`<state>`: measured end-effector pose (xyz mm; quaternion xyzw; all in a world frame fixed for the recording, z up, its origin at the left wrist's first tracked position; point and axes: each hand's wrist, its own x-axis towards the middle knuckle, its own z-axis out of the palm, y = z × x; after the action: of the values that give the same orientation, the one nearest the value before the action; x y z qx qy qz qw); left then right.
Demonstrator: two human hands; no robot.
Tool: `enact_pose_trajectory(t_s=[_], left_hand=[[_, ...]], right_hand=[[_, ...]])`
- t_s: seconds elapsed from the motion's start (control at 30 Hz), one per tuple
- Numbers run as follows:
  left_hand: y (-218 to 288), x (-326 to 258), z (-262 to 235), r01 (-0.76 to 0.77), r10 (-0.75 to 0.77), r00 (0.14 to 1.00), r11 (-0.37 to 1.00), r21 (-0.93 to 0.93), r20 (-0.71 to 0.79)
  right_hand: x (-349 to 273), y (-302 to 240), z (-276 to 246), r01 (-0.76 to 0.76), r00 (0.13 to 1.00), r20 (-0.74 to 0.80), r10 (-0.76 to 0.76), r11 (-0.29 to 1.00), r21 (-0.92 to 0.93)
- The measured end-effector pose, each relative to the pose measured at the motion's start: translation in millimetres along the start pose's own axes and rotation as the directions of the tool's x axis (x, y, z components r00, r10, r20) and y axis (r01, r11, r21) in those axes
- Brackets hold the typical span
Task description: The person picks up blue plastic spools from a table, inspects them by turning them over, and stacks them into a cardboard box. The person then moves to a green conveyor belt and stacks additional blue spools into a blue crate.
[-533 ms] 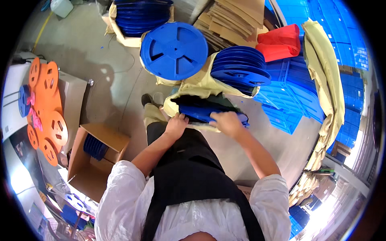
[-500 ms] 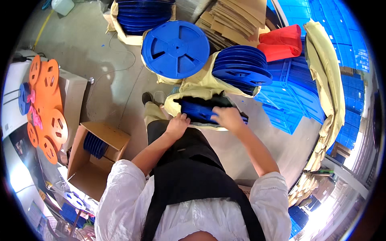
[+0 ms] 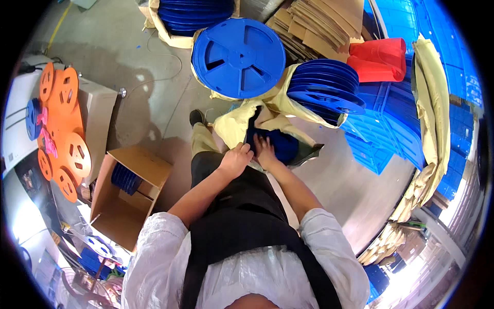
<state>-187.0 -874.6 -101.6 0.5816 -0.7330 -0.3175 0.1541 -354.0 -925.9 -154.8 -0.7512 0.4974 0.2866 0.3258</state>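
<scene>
Both hands (image 3: 250, 155) now closer together on bagged blue reels (image 3: 275, 145).

The person wears a white short-sleeved shirt with a faintly textured weave under a black apron whose broad straps run over both shoulders. The forearms, left hand (image 3: 235, 160) and right hand (image 3: 264, 151) are bare. A dark shoe, possibly black, shows.

1 head-worn fisheye view looks steeply down the person's own torso to the floor, close above both forearms; the left hand (image 3: 235, 159) and right hand (image 3: 264, 150) sit near centre, and straight edges bow toward the dark rim
</scene>
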Motion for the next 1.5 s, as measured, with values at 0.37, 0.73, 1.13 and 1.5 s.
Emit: enact_pose_trajectory(t_s=[0.37, 0.73, 1.13, 1.5], left_hand=[[-49, -20, 12, 0.016, -0.036, 0.979, 0.995, 0.102, 0.200], [-32, -29, 8, -0.048, 0.014, 0.967, 0.991, 0.128, 0.255], [9, -8, 5, -0.110, 0.085, 0.975, 0.987, 0.113, 0.207], [27, -31, -33, -0.188, 0.172, 0.967, 0.980, 0.067, 0.189]], right_hand=[[-24, 84, -52, -0.304, 0.882, -0.402, 0.247, 0.949, -0.085], [15, 119, -21, -0.375, 0.914, -0.189, 0.359, 0.925, -0.056], [-22, 139, -114, -0.378, 0.772, -0.524, 0.361, 0.922, 0.078], [-39, 136, -118, -0.290, 0.705, -0.656, 0.268, 0.954, 0.077]])
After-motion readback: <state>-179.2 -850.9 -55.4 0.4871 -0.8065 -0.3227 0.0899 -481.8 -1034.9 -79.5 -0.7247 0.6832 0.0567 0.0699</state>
